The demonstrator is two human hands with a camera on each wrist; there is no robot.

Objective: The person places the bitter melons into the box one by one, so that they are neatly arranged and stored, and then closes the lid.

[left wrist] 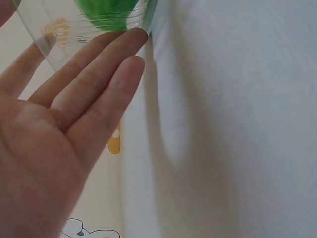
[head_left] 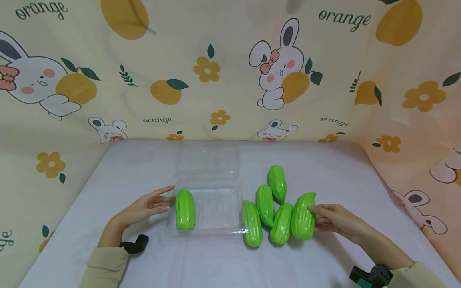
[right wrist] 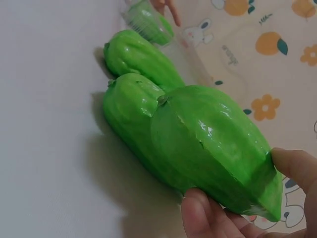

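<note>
Right hand (head_left: 334, 220) pinches glossy green fruit (head_left: 303, 219) by one end | likely light, stiff, slippery; grip mid-body | left hand (head_left: 147, 206) holds nothing, fingers extended by clear box (head_left: 219, 210)

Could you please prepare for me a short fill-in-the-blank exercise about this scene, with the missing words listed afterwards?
1. The number of green vegetables inside the clear container is ____.
2. The hand holding another green vegetable is the person's ____ one.
3. The container's lid is not closed; it is ____.
4. The patterned cloth repeats the printed word ____.

Missing words: one; right; open; orange.
</note>
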